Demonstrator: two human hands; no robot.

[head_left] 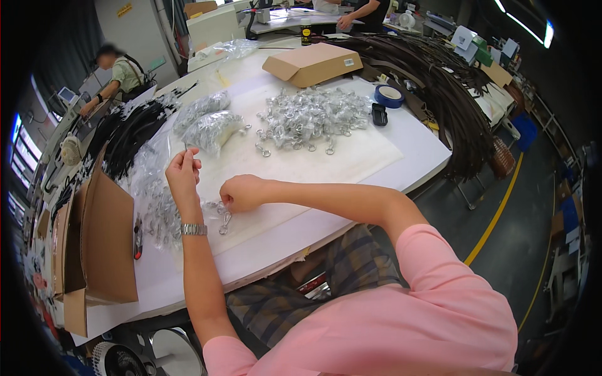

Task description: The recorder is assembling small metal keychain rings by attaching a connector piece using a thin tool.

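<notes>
My left hand [184, 168] is raised over the left part of the table, its thumb and fingers pinched together; whatever is between them is too small to name. To its right, my right hand [243, 192] is closed low over the white sheet. At its fingertips is a shiny metal snap hook [224, 223], partly hidden by the fingers. Clear plastic wrappers and more wrapped hooks [160, 216] spread out around my left wrist. Farther off lies a big heap of plastic-wrapped snap hooks [313, 116]. Beside that heap are stuffed clear plastic bags [213, 128].
An open cardboard box [110, 241] stands at the left, with a red-and-black cutter [138, 238] beside it. Dark straps [451, 106] are piled at right, near blue tape [389, 96] and a flat carton [313, 64]. Black straps [128, 135] lie far left. Other people work beyond.
</notes>
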